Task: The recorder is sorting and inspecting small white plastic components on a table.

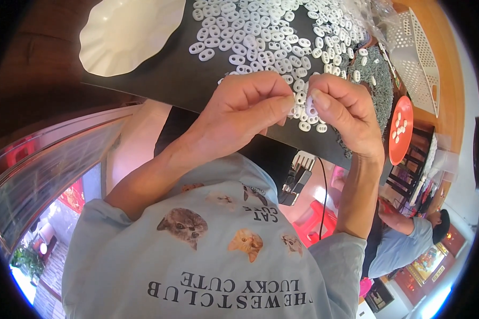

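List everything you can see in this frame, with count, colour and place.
Oval two-holed pieces: too many to count, white, across the table
Tabletop: one, dark, beneath the pieces
Wavy-edged dish: one, cream, upper left
Stringy heap: one, grey-green, right of the pieces
Perforated basket: one, white, upper right
Plate: one, orange-red, right, holding several small white bits
Stool: one, red, below the table
Plant: one, green, lower left
Another person: one, light-blue top, lower right
Left hand: one, fingertips pinched, over the pieces
Right hand: one, beside it, pinching a white piece
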A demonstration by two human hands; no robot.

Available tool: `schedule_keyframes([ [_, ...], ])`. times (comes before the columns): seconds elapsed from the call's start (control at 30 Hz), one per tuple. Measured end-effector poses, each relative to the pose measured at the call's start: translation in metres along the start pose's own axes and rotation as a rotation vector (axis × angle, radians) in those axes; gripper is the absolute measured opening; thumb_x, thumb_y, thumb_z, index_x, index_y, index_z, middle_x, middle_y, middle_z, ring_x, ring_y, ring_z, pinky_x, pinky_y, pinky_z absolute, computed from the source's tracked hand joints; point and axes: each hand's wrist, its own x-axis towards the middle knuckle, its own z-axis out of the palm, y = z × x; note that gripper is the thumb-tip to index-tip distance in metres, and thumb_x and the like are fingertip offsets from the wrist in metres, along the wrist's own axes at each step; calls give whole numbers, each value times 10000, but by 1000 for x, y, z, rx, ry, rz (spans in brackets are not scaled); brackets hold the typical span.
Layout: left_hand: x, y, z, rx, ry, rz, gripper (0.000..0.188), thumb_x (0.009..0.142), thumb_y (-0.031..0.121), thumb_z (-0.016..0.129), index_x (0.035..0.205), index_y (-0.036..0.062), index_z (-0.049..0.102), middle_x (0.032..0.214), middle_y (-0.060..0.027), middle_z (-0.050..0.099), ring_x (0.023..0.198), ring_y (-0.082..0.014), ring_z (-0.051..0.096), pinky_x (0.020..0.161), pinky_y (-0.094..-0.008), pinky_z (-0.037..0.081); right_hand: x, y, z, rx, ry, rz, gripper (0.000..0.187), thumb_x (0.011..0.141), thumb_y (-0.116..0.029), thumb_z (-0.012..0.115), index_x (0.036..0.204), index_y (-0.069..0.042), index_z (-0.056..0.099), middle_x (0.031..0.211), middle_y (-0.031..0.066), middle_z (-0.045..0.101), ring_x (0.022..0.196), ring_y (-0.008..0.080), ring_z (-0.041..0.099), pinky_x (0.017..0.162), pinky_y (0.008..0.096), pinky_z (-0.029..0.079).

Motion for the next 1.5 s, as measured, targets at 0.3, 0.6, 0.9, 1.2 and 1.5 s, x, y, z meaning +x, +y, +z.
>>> schedule_keyframes([
  [0.3, 0, -2, -2, -5, -7, -3, 177, 957, 211, 582, 903, 49, 627, 746, 37, 572, 670, -14, 492, 564, -194, 384, 1, 5, 3, 90, 7, 11, 255, 958, -227, 559, 863, 9, 574, 772, -5, 504, 653, 55, 397, 565, 212, 302],
  [0.6, -1, 3, 1, -21, -17, -20, 177, 957, 187, 562, 907, 27, 617, 768, 4, 582, 667, -41, 501, 589, -205, 407, 0, 16, 0, 206, -31, 4, 244, 973, -226, 578, 891, 2, 598, 766, -33, 534, 712, 42, 442, 607, 210, 374],
  [0.9, -1, 2, 0, -9, -29, -28, 164, 956, 158, 548, 907, 11, 601, 768, -19, 579, 651, -60, 495, 590, -212, 418, -3, 18, 3, 217, -14, 22, 333, 978, -306, 523, 901, 15, 565, 769, 5, 468, 615, 52, 350, 518, 212, 253],
  [1.2, -3, 2, 2, -35, -35, -38, 168, 957, 164, 552, 905, 10, 593, 763, -18, 574, 640, -62, 492, 589, -217, 420, -4, 18, 2, 265, -32, -1, 289, 969, -289, 576, 893, -12, 598, 759, -37, 528, 667, 40, 418, 568, 200, 334],
  [1.5, -3, -1, 1, -30, -38, -39, 173, 957, 189, 556, 901, 34, 607, 757, 9, 578, 658, -41, 504, 578, -213, 418, -3, 20, 1, 248, -56, 3, 258, 975, -247, 572, 900, -1, 595, 774, -31, 531, 705, 49, 432, 607, 211, 360],
])
